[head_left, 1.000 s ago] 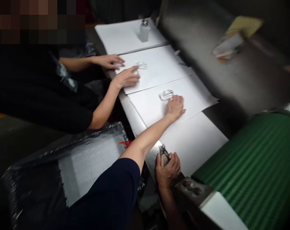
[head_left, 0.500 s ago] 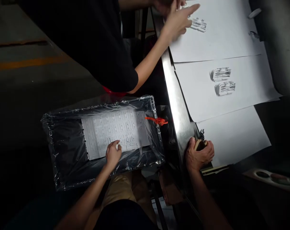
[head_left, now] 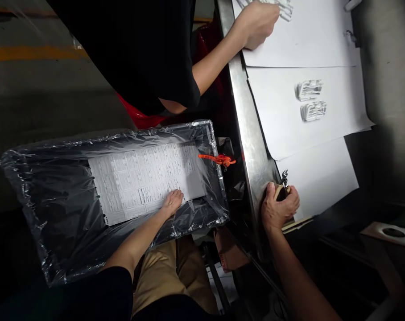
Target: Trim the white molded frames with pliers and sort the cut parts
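My left hand (head_left: 173, 201) is down in a plastic-lined bin (head_left: 68, 249), fingers curled together at the end of the nearest row of flat white parts (head_left: 132, 171). These parts stand packed in rows on a white sheet (head_left: 194, 186) in the bin. What the left fingertips grip, if anything, is hidden. My right hand (head_left: 278, 208) rests by the table edge, closed round the yellowish handles of small pliers (head_left: 285, 177), their metal jaws pointing away from me.
On the metal-edged table (head_left: 247, 133) lie white paper sheets (head_left: 343, 100) with two small stacks of white parts (head_left: 310, 90). A co-worker's hand (head_left: 258, 24) is over more parts at the far end. An orange tie (head_left: 222, 159) hangs on the bin's right rim.
My left hand has moved right along the nearest row of white parts and lowered onto its end. My right hand keeps the pliers in about the same place. The view has shifted slightly.
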`<control>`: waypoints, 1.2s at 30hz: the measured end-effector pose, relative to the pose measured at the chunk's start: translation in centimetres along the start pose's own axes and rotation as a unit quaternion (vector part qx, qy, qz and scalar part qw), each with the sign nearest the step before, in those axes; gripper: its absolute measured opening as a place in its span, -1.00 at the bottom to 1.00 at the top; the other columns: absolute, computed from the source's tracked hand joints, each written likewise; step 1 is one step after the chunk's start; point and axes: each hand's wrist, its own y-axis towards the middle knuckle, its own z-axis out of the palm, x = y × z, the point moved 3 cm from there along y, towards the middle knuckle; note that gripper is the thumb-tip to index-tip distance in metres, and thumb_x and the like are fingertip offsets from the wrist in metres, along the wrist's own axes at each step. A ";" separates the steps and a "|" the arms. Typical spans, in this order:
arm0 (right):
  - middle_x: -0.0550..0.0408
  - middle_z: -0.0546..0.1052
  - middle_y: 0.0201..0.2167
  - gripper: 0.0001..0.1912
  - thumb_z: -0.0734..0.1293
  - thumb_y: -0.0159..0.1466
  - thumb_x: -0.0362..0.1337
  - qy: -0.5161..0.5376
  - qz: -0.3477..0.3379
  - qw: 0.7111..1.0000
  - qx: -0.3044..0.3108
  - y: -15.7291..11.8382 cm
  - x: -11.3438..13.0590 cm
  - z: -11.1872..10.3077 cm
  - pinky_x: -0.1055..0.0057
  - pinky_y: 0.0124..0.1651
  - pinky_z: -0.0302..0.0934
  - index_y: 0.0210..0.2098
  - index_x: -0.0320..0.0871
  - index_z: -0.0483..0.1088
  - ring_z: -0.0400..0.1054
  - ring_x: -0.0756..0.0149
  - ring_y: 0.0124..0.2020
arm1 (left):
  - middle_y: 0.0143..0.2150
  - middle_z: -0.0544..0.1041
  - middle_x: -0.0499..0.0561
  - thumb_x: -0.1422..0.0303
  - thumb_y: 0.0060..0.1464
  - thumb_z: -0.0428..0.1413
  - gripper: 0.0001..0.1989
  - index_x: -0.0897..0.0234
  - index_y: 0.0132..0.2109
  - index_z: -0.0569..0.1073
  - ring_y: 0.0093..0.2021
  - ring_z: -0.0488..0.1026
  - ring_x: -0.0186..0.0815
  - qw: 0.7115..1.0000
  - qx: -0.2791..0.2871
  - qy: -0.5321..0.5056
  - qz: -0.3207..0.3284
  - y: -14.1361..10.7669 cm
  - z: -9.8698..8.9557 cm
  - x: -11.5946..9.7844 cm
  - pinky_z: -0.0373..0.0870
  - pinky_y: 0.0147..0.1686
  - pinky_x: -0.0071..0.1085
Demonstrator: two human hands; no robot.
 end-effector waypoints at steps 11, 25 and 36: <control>-0.22 0.36 0.02 -0.43 0.32 0.13 -0.04 0.004 -0.009 1.000 -0.008 0.0 0.0 -0.2 0.02 0.08 0.07 0.00 -0.30 0.26 0.19 -0.05 0.07 | -0.08 0.41 0.11 0.25 0.16 0.01 -0.69 0.32 0.00 0.33 -0.15 0.40 -0.21 0.979 -0.071 0.042 -0.187 2.1 -1.9 1.0 0.40 -0.19 -0.18; -0.22 0.35 0.02 -0.46 0.29 0.16 -0.02 -0.001 -0.017 1.000 -0.005 0.0 0.0 -0.2 0.06 0.10 0.07 -0.01 -0.29 0.25 0.18 0.00 0.08 | -0.10 0.43 0.09 0.29 0.15 0.03 -0.69 0.31 0.02 0.32 -0.15 0.40 -0.20 0.976 0.118 0.180 -0.037 -4.1 -3.2 5.8 0.38 -0.15 -0.14; -0.21 0.35 0.02 -0.45 0.30 0.15 -0.03 0.003 -0.009 1.000 -0.006 0.0 -0.1 -0.2 0.04 0.09 0.08 -0.01 -0.29 0.25 0.19 -0.01 0.07 | -0.14 0.42 0.09 0.26 0.16 0.00 -0.68 0.33 0.01 0.32 -0.15 0.38 -0.19 0.943 0.156 0.291 0.039 -3.6 -2.0 5.8 0.30 -0.09 -0.09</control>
